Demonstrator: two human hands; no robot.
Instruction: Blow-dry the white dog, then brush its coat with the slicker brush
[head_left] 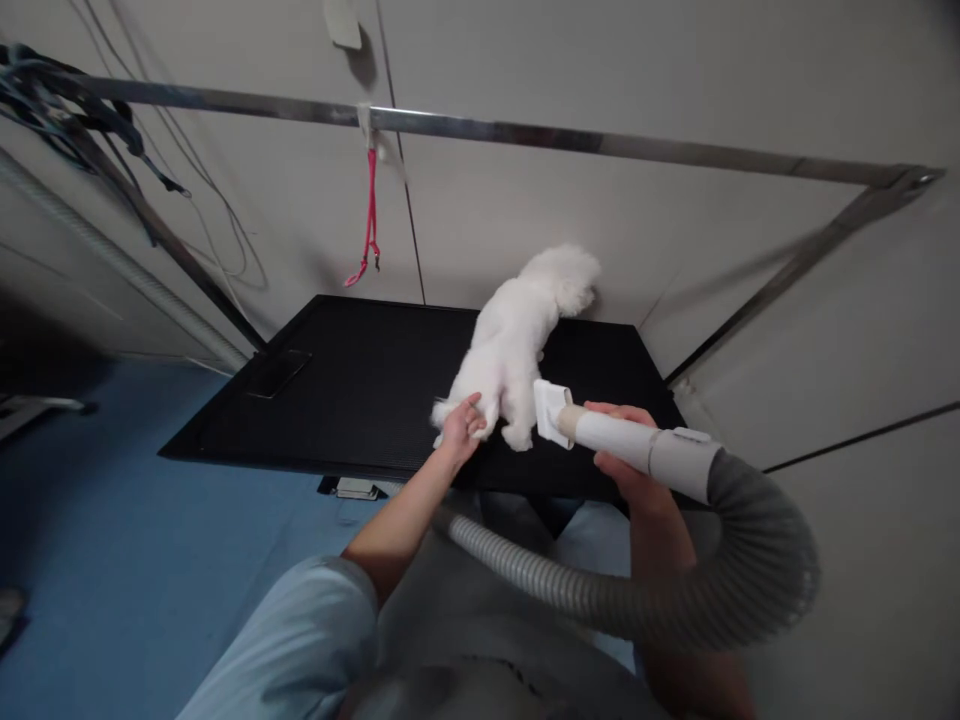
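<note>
A small white dog [510, 330] is on the black grooming table [360, 380], its head towards the wall and its hindquarters towards me. My left hand [463, 430] is closed around a hind leg at the dog's rear left; the fingers partly hide what they grip. In my right hand [637, 475] is a white vacuum grooming brush [615, 437], held by its tube from the right side and below. Its flat white head [552, 413] is close beside the dog's other hind leg, and I cannot tell whether they touch. A grey corrugated hose [765, 550] curves back from the tube.
Overhead runs a metal rail [480, 130] with a pink loop leash [371, 220] hanging from it. Dark straps [67, 100] are bundled at its left end. The hose loops in front of my body, and a wall [480, 220] stands behind the table.
</note>
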